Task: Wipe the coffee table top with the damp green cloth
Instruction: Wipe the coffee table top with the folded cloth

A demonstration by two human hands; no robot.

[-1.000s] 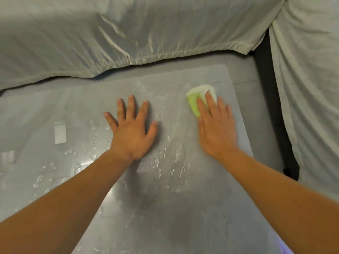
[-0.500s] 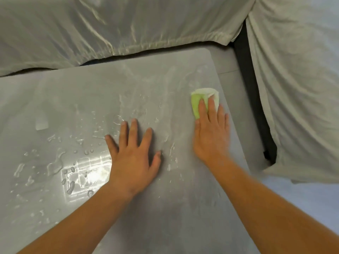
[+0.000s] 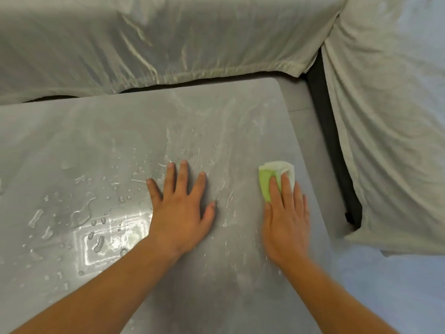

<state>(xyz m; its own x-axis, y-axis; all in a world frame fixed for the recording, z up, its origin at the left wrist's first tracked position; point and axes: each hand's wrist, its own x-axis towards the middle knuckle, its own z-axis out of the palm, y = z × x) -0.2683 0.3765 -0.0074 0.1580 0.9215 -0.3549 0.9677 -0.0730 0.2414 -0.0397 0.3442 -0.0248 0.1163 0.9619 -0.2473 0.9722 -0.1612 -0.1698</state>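
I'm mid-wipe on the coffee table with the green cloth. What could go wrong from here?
1. The green cloth under the right hand lies near the right edge of the table top; a stroke further right may drag it off.
2. The left hand is planted flat on the wet surface, so it might slip.
3. The water drops at the left could get pushed off toward the sofa cover.

Single head view, looking forward and steeply down, close over coffee table top (image 3: 115, 145).
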